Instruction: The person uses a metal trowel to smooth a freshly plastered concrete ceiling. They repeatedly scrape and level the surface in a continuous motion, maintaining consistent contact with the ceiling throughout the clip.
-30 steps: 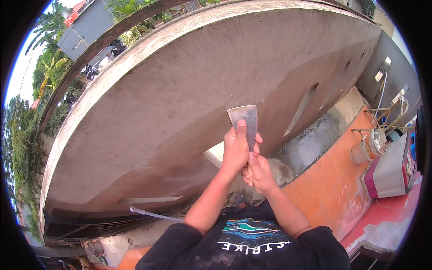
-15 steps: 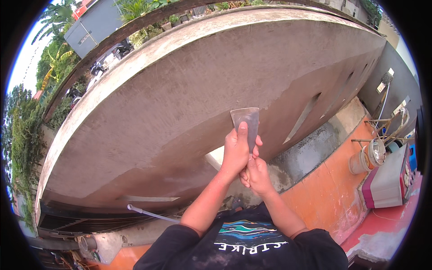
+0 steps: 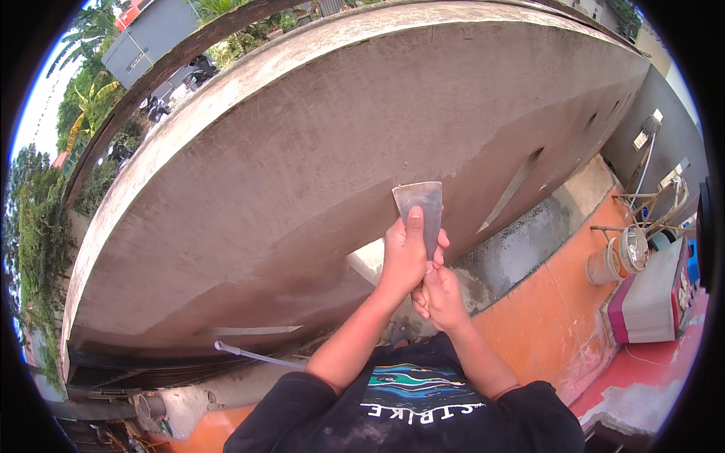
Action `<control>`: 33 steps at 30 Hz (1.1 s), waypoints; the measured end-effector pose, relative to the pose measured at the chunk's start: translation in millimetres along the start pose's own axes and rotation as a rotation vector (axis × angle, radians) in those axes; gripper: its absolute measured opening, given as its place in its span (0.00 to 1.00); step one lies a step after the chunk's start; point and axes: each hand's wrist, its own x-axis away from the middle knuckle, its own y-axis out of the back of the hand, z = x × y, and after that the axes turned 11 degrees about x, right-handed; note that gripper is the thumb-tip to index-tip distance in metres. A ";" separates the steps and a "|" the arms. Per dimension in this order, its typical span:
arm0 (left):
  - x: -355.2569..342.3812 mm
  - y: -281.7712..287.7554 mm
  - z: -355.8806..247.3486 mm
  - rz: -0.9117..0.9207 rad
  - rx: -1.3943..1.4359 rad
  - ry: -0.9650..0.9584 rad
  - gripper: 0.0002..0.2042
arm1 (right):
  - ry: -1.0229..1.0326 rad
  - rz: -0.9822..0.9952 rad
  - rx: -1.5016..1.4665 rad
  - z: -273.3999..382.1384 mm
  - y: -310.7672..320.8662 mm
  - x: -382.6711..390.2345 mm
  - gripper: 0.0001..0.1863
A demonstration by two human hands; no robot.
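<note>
A broad metal scraper (image 3: 423,194) points away from me, its blade at the grey-brown plastered wall (image 3: 302,128); I cannot tell whether it touches. My left hand (image 3: 404,253) grips the blade from the side, thumb lying on its face and fingertips showing beyond its right edge. Just below, my right hand (image 3: 439,294) is closed round the handle, which is mostly hidden. The plaster shows darker patches along its lower part, with narrow slot openings.
A pale pole (image 3: 257,356) lies at lower left. At right are an orange floor (image 3: 536,317), a wet concrete strip (image 3: 521,245), buckets (image 3: 604,264), wooden poles (image 3: 655,211) and a grey-and-maroon padded item (image 3: 646,309). Plants (image 3: 41,249) and a grey building (image 3: 147,49) stand beyond the wall.
Both my hands and the scraper have shifted slightly to the right along the wall, with the same grip.
</note>
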 end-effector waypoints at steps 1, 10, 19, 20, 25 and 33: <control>-0.2 0.4 -0.6 -0.022 -0.023 0.020 0.25 | 0.000 0.012 0.036 -0.7 -0.9 -1.3 0.17; -14.0 -17.6 -39.8 0.152 -0.147 -0.172 0.26 | 0.201 -0.025 0.033 25.9 -22.7 -15.2 0.19; 4.0 2.1 -9.7 0.015 -0.036 0.054 0.24 | 0.026 -0.034 0.037 4.3 -17.4 5.6 0.18; 3.9 3.6 -7.8 0.016 -0.038 0.045 0.24 | 0.036 -0.027 0.043 2.3 -18.2 5.7 0.18; 1.1 -2.3 -20.6 0.030 -0.090 0.025 0.25 | 0.080 -0.076 0.041 7.2 -25.5 -5.3 0.19; -6.0 -12.2 -29.0 0.011 -0.085 0.136 0.26 | -0.053 -0.129 0.057 20.2 -24.7 -8.4 0.18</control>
